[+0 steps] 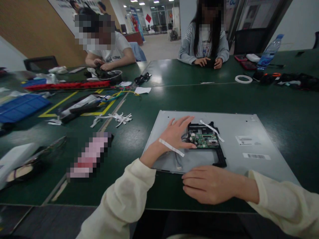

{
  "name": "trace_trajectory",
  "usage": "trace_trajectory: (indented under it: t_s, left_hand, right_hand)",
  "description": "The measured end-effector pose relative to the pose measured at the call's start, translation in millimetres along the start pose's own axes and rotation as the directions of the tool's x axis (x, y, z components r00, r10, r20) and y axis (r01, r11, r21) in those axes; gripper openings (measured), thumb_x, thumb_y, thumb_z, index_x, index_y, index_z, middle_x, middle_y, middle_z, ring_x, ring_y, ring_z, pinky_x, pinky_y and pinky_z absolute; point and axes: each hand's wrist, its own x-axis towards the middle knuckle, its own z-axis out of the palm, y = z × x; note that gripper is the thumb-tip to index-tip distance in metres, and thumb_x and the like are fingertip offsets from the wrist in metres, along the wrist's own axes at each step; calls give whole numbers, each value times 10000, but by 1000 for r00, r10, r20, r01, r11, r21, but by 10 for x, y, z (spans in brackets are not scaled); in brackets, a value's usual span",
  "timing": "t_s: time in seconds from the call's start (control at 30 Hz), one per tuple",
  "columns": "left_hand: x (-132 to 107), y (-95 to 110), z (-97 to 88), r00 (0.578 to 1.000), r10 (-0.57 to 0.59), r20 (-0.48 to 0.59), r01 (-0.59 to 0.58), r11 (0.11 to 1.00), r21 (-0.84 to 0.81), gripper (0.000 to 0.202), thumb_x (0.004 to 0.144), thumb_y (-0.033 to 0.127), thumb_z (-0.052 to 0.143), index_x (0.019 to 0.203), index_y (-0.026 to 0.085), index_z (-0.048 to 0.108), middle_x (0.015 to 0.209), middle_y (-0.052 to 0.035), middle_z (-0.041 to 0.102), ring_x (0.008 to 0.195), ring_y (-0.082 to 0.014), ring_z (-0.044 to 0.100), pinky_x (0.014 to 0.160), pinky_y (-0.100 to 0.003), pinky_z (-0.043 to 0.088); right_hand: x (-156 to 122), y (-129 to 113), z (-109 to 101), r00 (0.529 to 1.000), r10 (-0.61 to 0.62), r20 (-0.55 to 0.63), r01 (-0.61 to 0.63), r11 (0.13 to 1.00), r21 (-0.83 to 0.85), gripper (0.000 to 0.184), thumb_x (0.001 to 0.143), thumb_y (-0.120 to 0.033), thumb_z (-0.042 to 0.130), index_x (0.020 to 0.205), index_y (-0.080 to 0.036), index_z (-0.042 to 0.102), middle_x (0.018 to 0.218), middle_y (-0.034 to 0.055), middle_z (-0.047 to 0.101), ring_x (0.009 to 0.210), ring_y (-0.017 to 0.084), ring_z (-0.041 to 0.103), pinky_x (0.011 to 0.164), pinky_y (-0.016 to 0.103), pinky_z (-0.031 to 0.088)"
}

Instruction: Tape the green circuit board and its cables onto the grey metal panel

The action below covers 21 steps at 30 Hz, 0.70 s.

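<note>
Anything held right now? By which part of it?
Cannot be told: left hand is spread at the left end of the black plastic frame; right hand is curled, contents hidden.

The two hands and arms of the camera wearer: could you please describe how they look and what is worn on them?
The left sleeve and right sleeve are cream, long and loose, with no visible print. The left hand and right hand show no gloves, rings or watch. A narrow white strip lies across the left wrist area.

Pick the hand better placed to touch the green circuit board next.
Probably the left hand: it is spread beside the circuit board, while the right hand lies by the near edge of the grey panel.
</note>
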Motion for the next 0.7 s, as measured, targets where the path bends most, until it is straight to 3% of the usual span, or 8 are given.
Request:
trace_trajectory:
  t_s: [0.17,0.33,0.43,0.57,0.7]
  left_hand:
    - [-21,-265,-122,984,-88,-158,86,996,-23,710,900,562,378,1464,174,191,1475,-157,341,1345,-281,339,1089,-516,246]
    - [-63,-493,-129,913,-321,-253,294,946,-140,579,960,513,245,1385,140,367,1397,-132,466,1279,-243,448,1068,-421,334]
    - [-82,-555,-72,897,-398,-190,370,914,-167,611,960,544,189,1364,140,408,1394,-123,478,1286,-234,451,1068,-389,343]
    - [-97,-613,-15,934,-354,-38,353,935,-35,664,956,543,163,1405,87,342,1461,-151,375,1365,-231,336,1121,-397,253]
    - [-122,-674,-28,940,-340,17,339,940,36,625,965,510,150,1412,113,333,1478,-143,345,1375,-226,312,1116,-405,260]
  right_hand:
    - [22,5,-48,993,94,73,-96,995,23,235,894,-195,471,1060,-128,624,1127,94,626,1121,191,534,992,348,422]
    - [43,20,-91,968,198,155,-210,976,61,317,890,-203,470,1174,-118,582,1284,125,543,1278,232,403,1062,408,361]
    - [59,40,-105,964,181,196,-205,973,108,367,888,-207,473,1226,-88,551,1327,144,508,1313,234,361,1081,383,351]
    - [71,50,-105,964,173,203,-202,970,135,394,875,-197,491,1247,-76,534,1353,161,482,1334,227,338,1088,380,351]
    - [81,52,-71,964,180,198,-206,972,117,364,868,-187,493,1214,-93,558,1380,155,456,1327,232,348,1078,383,364]
